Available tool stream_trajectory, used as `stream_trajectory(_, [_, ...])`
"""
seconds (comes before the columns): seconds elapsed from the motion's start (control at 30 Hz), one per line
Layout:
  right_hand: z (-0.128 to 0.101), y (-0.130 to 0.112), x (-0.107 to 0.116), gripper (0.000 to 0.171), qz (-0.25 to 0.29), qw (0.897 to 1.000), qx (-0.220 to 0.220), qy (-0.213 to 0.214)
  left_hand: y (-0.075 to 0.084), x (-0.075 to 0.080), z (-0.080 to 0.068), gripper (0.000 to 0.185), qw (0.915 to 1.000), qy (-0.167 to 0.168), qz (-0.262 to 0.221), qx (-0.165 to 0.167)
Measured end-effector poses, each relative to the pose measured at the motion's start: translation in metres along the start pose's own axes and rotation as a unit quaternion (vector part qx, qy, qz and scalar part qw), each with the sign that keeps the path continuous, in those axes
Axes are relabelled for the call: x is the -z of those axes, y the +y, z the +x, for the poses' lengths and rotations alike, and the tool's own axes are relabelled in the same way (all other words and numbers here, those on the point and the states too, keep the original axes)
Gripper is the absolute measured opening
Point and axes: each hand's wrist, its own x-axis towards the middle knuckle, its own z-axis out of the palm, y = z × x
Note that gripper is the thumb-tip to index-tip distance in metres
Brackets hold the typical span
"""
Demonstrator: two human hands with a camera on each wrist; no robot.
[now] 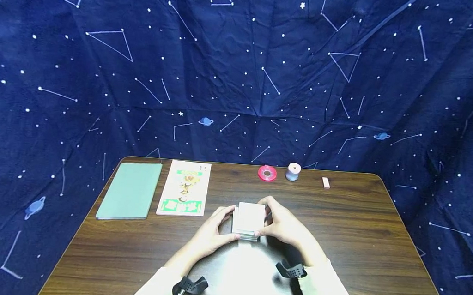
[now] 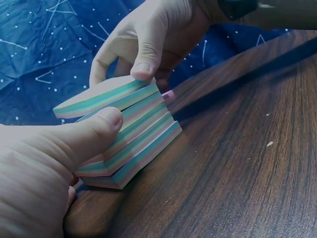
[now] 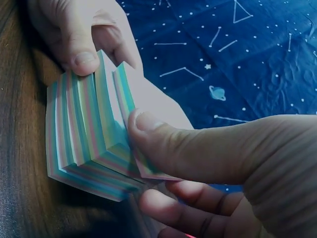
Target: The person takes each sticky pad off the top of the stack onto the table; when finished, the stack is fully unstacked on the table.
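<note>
Dark wood-grain table [image 1: 378, 251], rounded far corners. Navy constellation-print cloth [image 1: 242, 74] draped behind and down left and right sides. Light glare on table's near edge.

Paper pad stack [image 1: 248, 221]: matt sheets, pastel-striped edges. Counter [image 1: 353, 249]: dark wood grain, smooth, glossy glare at near edge. Backdrop [image 1: 242, 74]: matt cloth, creased. Ribbon spool [image 1: 267, 173] at far edge: shiny.
</note>
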Motion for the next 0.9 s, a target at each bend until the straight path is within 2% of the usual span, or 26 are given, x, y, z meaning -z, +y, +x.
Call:
stream_trajectory(0.13, [-0.002,0.0,0.003,0.075,0.022,1.0,-0.01,0.01,0.002,0.001,-0.001,0.087,1.0,-0.002,0.003,0.006])
stream_trajectory(0.27, [-0.003,-0.001,0.008,0.076,0.062,0.998,0.008,0.024,0.003,0.002,0.0,0.087,0.9999,-0.005,-0.01,0.009])
stream_trajectory(0.37, [-0.003,-0.001,0.01,0.073,0.136,0.99,0.008,0.021,0.003,0.003,0.0,0.088,0.9998,-0.005,-0.018,0.006])
stream_trajectory(0.5, [-0.003,0.0,0.012,0.068,0.228,0.974,-0.008,0.011,0.0,0.002,0.001,0.087,0.9999,-0.003,-0.012,-0.001])
stream_trajectory(0.57, [-0.003,0.0,0.013,0.066,0.24,0.971,-0.009,0.019,-0.001,0.002,0.001,0.086,0.9999,-0.003,-0.009,-0.003])
stream_trajectory(0.67, [-0.003,0.001,0.017,0.06,0.245,0.968,-0.003,0.049,-0.003,0.001,0.0,0.086,0.9999,-0.002,-0.012,-0.001])
stream_trajectory(0.77, [-0.002,0.003,0.022,0.051,0.258,0.961,0.005,0.102,-0.003,0.0,0.001,0.086,0.9999,-0.001,-0.017,-0.002])
stream_trajectory(0.9, [0.002,0.01,0.027,0.042,0.289,0.938,-0.006,0.193,-0.001,0.001,0.002,0.087,0.9998,-0.001,-0.017,-0.007])
